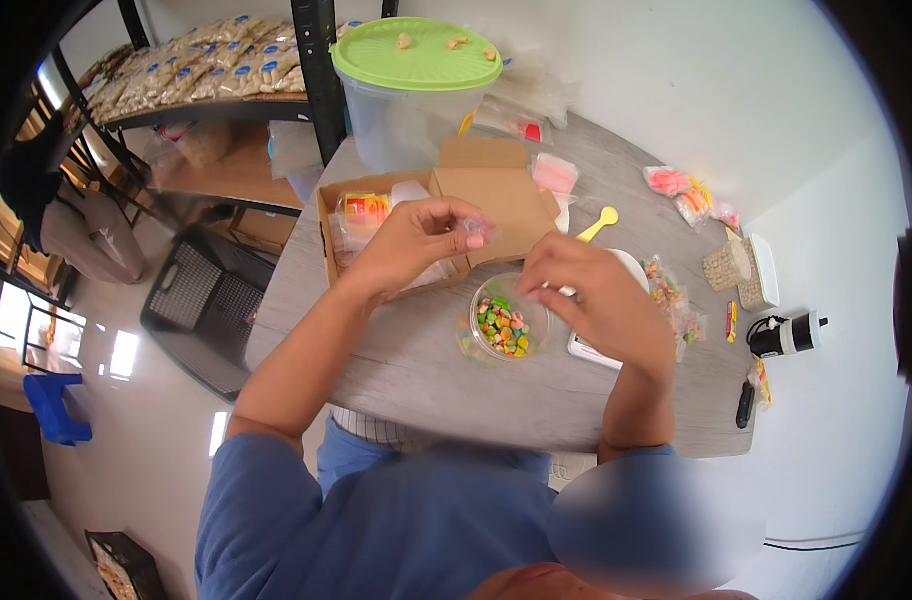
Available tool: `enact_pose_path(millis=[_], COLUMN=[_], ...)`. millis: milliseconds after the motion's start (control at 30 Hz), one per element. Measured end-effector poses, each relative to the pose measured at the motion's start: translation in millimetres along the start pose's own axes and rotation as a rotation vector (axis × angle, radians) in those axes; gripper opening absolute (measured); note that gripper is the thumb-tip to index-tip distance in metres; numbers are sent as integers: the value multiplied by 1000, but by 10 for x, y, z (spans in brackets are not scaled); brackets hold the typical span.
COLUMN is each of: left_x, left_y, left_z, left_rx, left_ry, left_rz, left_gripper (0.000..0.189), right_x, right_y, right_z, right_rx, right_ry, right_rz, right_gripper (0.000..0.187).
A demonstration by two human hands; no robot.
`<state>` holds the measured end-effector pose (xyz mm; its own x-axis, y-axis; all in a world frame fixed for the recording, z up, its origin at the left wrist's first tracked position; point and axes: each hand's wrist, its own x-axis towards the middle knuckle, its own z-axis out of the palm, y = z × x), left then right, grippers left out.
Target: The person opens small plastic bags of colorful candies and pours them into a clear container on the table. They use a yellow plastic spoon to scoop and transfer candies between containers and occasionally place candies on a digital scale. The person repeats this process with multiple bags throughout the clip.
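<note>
My left hand is raised over the open cardboard box, pinching a small crumpled clear plastic bag between thumb and fingers. My right hand hovers at the right rim of a round clear plastic tub. Its fingers are closed on a small white item, mostly hidden, whose kind I cannot tell. Colourful small candies lie at the bottom of the tub. Partly under my right hand is a white digital scale.
Plastic packets fill part of the cardboard box. Behind it stands a large green-lidded container. A yellow spoon, small bags of candy, jars and a black-handled tool lie rightward. A dark basket stands left, below table height.
</note>
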<state>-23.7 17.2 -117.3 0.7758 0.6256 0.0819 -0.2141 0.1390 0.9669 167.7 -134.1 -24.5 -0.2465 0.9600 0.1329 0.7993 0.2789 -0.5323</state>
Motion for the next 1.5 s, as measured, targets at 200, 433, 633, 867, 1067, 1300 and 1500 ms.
enact_pose_path(millis=[200, 433, 633, 867, 1067, 1300, 1500], left_x=[11, -1, -32, -9, -26, 0, -72], left_y=[-24, -8, 11, -46, -48, -22, 12], left_z=[-8, 2, -11, -28, -18, -44, 39], left_rx=[-22, -11, -147, -251, -233, -243, -127], left_ry=[-14, -66, -175, -215, -211, -219, -242], left_rz=[-12, -4, 5, -10, -10, 2, 6], left_gripper=[33, 35, 37, 34, 32, 34, 37], right_x=[108, 322, 389, 341, 344, 290, 52], right_y=[70, 130, 34, 87, 128, -63, -111], right_z=[437, 574, 585, 608, 651, 369, -20], right_rx=[-224, -453, -559, -462, -418, -238, 107], right_ry=[-386, -588, -647, -584, -573, -488, -202], right_rz=[63, 55, 95, 77, 120, 156, 189], right_gripper=[17, 9, 6, 10, 8, 11, 14])
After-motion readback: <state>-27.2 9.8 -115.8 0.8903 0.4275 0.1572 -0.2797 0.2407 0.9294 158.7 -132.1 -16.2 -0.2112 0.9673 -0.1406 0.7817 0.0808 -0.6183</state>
